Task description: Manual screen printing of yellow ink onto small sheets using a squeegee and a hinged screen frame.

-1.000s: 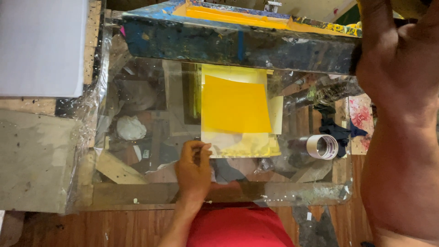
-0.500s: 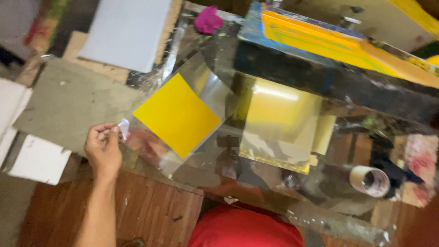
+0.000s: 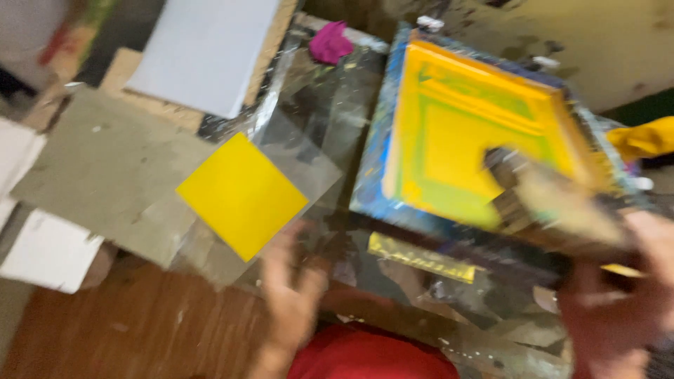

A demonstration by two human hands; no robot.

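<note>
A clear plastic sheet bearing a yellow square lies left of centre, partly over a grey board. My left hand is blurred just below it, fingers apart, holding nothing. To the right sits a printing screen with yellow mesh in a blue, paint-stained frame. My right hand at the lower right grips a wooden-handled squeegee that reaches over the screen's near right corner.
A white sheet lies at the top left and a magenta rag near the screen's far corner. A yellow cloth is at the right edge, white paper at the left. Brown wood shows below.
The sheet with the yellow square has gone leftward and my left hand has let it go and drawn back. The screen now faces up, with my right hand and squeegee on it.
</note>
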